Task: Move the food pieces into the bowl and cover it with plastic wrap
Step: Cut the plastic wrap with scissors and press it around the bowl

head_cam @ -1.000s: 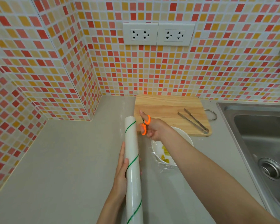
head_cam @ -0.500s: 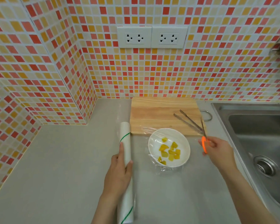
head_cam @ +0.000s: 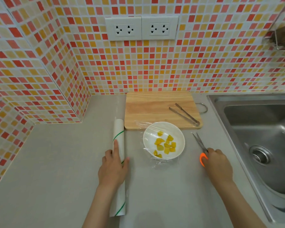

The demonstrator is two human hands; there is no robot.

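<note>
Change: your right hand (head_cam: 216, 163) has lowered the scissors (head_cam: 201, 147) onto the counter (head_cam: 56, 162), right of the bowl.
Bowl (head_cam: 179, 142): round, white, holding yellow food pieces (head_cam: 165, 144); glossy, wrinkled plastic wrap (head_cam: 155, 129) over it, at the wooden board's (head_cam: 155, 106) near edge.
Left hand (head_cam: 113, 168): fingers curled around the white wrap roll (head_cam: 118, 134), forefinger straight.
Right fingers: closed on the orange handle.
Board: metal tongs (head_cam: 184, 114).

We see a grey table (head_cam: 56, 162) carrying a wooden board (head_cam: 151, 109), a wrapped white bowl (head_cam: 179, 145) just before it, and a wrap roll (head_cam: 118, 129) to the bowl's left. Scissors (head_cam: 199, 142) lie to its right.
</note>
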